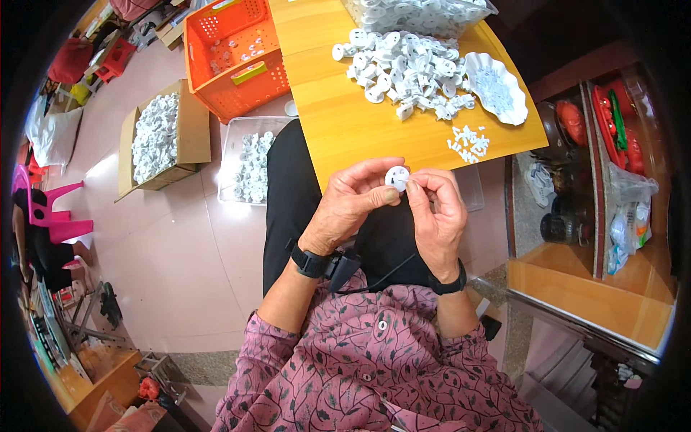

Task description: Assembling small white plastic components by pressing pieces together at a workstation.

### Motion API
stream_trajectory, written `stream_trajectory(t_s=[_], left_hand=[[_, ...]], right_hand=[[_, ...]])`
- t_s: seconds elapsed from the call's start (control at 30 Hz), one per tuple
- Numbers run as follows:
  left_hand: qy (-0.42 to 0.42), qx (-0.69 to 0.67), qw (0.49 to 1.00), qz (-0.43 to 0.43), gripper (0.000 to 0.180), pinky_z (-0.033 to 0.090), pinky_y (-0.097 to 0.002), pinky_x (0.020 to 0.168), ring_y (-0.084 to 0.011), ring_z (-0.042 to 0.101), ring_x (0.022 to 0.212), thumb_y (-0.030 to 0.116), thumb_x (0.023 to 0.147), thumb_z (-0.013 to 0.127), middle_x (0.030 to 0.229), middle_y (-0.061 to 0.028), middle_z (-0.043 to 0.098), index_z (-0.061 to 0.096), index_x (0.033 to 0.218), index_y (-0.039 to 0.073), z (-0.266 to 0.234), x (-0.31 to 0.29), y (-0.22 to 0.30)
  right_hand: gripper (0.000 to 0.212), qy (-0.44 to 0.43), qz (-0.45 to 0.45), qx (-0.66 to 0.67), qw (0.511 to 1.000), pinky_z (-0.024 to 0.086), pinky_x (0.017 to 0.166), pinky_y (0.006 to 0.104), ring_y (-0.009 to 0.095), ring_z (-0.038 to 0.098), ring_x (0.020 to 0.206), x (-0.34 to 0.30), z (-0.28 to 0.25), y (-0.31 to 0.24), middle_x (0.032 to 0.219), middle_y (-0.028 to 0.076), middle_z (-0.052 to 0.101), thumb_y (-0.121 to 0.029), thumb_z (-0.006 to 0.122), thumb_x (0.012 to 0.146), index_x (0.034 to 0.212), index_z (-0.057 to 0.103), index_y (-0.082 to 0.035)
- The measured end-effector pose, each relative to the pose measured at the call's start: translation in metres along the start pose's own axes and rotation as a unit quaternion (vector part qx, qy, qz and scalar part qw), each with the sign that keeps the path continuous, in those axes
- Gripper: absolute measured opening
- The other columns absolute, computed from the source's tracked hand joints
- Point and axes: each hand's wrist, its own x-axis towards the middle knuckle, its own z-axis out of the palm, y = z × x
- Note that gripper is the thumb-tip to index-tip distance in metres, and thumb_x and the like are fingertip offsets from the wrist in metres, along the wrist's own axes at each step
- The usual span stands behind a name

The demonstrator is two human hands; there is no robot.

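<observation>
Above my lap, just off the table's near edge, a small round white plastic part (396, 177) with dark holes in its face is held up. My left hand (354, 196) grips it between thumb and fingers. At its right rim, the thumb and forefinger of my right hand (440, 209) are pinched together; whatever lies between them is hidden. Close beyond my hands, a little heap of tiny white pieces (469, 145) lies on the yellow table (327, 101). Farther back is a large pile of similar white round parts (410, 72).
A white scalloped dish (512, 108) holds tiny clear pieces. Behind the pile stands a clear tub (425, 18) of white parts. On the floor to the left are an orange crate (241, 90), a cardboard box (193, 133) and a clear bin (227, 169). Shelves (576, 284) stand right.
</observation>
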Motion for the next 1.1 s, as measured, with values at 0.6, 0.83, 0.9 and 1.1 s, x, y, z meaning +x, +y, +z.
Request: stream_trajectory(t_s=[0.6,0.83,0.9,1.1], left_hand=[[0.015,0.023,0.999,0.020,0.038,0.058,-0.0267,0.077,-0.0143,0.065,0.089,0.002,0.087,0.073,0.107,-0.0100,0.068,0.062,0.124,-0.003,-0.001,-0.002,-0.001],[0.001,-0.041,0.999,0.003,0.039,0.058,-0.0271,0.077,-0.0159,0.066,0.089,0.008,0.092,0.070,0.110,-0.0124,0.068,0.060,0.128,-0.003,0.000,-0.003,-0.001],[-0.003,-0.045,0.999,0.001,0.039,0.058,-0.0271,0.077,-0.0161,0.066,0.089,0.008,0.092,0.069,0.111,-0.0126,0.068,0.060,0.128,-0.003,0.000,-0.002,-0.001],[0.004,-0.050,0.999,0.001,0.038,0.058,-0.0271,0.077,-0.0162,0.066,0.090,0.007,0.092,0.069,0.113,-0.0132,0.068,0.060,0.128,-0.003,0.000,-0.003,-0.001]], right_hand=[[0.009,-0.016,-0.044,-0.085,0.995,0.054,0.070,0.0301,0.021,0.065,0.083,0.001,-0.002,-0.014,0.099,0.012,0.062,0.000,0.067,0.090,0.098,0.062,0.000],[0.008,0.005,-0.010,-0.007,1.000,0.053,0.073,0.0284,0.018,0.064,0.084,-0.001,0.002,-0.011,0.101,0.011,0.063,-0.002,0.067,0.092,0.097,0.061,0.000],[0.008,0.009,-0.023,-0.022,0.999,0.053,0.073,0.0292,0.019,0.064,0.086,0.000,0.002,-0.013,0.102,0.012,0.062,-0.002,0.067,0.091,0.097,0.061,0.000],[0.009,0.000,-0.044,-0.056,0.997,0.053,0.073,0.0305,0.021,0.064,0.086,0.001,0.004,-0.011,0.102,0.013,0.062,-0.003,0.068,0.091,0.096,0.061,0.000]])
